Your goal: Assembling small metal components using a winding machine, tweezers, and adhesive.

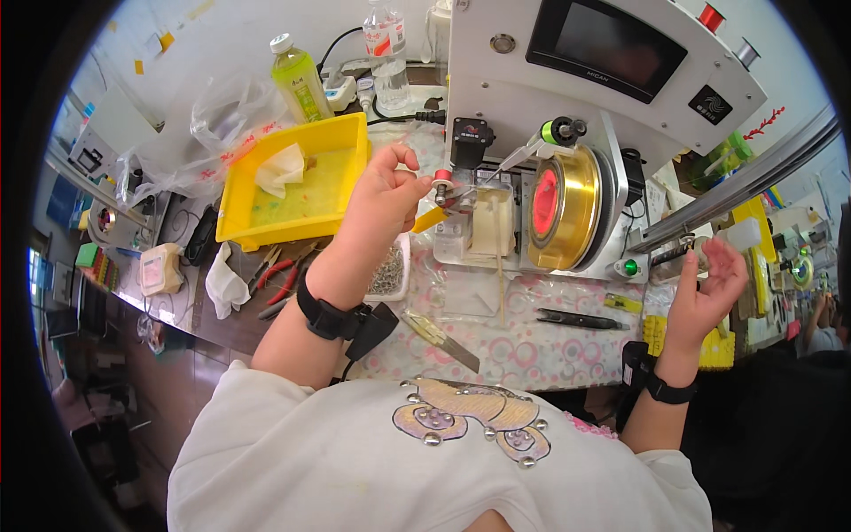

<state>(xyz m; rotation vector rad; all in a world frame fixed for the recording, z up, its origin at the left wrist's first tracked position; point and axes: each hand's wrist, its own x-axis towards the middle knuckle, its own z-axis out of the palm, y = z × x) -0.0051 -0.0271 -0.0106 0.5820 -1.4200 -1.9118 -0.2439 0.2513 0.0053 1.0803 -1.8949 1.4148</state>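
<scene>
My left hand [387, 191] is raised at the front of a white winding machine [496, 80]. Its fingers are curled in a pinch, the tips beside a small red cylinder [443, 176] on the machine; what they hold, if anything, is too small to make out. On the machine's right side a gold drum [566, 208] with a red centre faces me, a green thread spool [559, 131] above it. Off to the right, my right hand [706, 293] is held up with fingers apart and bent, near a dark rod with a metal knob [688, 238]. Nothing shows in it.
Left of the machine stands a yellow tray [292, 232] with a crumpled tissue. Nearer lie a white box of small metal pieces [388, 273], red-handled pliers [282, 280], a cutter knife [441, 340] and black tweezers [581, 319]. Two bottles [300, 80] stand behind.
</scene>
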